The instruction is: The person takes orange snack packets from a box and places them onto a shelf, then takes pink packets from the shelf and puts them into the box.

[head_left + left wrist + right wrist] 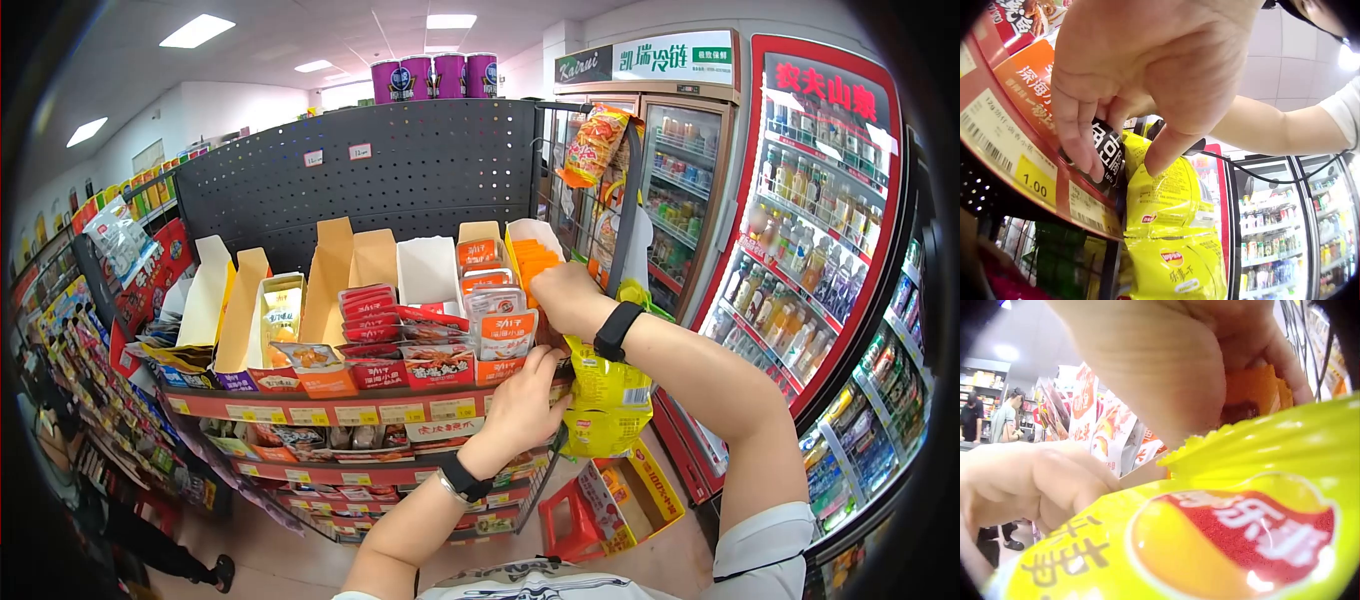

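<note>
Grip of right hand (572,300) closed round orange packets (536,256), left hand (518,402) apparently round black pack (1109,149).

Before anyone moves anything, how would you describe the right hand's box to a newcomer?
Find the dark rack left of the red fridge. In its top row of boxes, go to the right end. Only this pale box has the right hand in it, on orange packets.
</note>
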A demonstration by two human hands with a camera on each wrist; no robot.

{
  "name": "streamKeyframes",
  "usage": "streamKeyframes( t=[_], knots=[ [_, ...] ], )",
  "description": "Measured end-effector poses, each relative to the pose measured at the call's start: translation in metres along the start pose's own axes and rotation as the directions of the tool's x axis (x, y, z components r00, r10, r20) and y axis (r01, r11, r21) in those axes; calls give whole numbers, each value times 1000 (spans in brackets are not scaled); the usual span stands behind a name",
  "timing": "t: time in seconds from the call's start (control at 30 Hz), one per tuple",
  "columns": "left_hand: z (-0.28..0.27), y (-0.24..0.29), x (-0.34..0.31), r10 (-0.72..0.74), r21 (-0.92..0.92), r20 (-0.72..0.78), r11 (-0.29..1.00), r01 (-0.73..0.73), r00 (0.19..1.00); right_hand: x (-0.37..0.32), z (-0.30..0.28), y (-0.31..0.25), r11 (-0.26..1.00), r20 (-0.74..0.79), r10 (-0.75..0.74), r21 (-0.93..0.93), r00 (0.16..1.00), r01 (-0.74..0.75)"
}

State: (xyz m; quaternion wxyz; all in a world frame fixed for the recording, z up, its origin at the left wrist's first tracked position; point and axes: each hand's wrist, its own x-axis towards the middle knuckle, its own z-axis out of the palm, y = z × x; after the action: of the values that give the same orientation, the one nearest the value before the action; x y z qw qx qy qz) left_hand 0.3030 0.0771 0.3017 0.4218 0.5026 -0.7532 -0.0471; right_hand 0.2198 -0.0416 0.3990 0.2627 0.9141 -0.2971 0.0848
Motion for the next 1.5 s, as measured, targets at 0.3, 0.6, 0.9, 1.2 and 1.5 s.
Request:
streamKeyframes(
  t=[0.3, 0.6, 0.9, 1.2, 1.5],
  knots=[
    [2, 0, 1, 39, -24, -39, 999, -40, 998, -1, 12, -6, 997, -160, 74, -7, 984, -76],
    [1, -2, 2, 0, 58, -49, 998, 3, 999, 4, 0, -8, 961, 124, 136, -258, 983, -100],
    [3, 6, 2, -34, 44, 8, 998, 34, 999, -6, -6, -9, 978, -5, 93, -186, 996, -93],
    [11, 9, -2, 30, -6, -28, 1000, -30, 999, -30, -21, -3, 983, -198, 64, 183, 978, -27],
    [19, 10, -21, 70, -186, -216, 976, -111, 974, -106, -54, -17, 979, -321, 61, 204, 945, 6]
  ],
)
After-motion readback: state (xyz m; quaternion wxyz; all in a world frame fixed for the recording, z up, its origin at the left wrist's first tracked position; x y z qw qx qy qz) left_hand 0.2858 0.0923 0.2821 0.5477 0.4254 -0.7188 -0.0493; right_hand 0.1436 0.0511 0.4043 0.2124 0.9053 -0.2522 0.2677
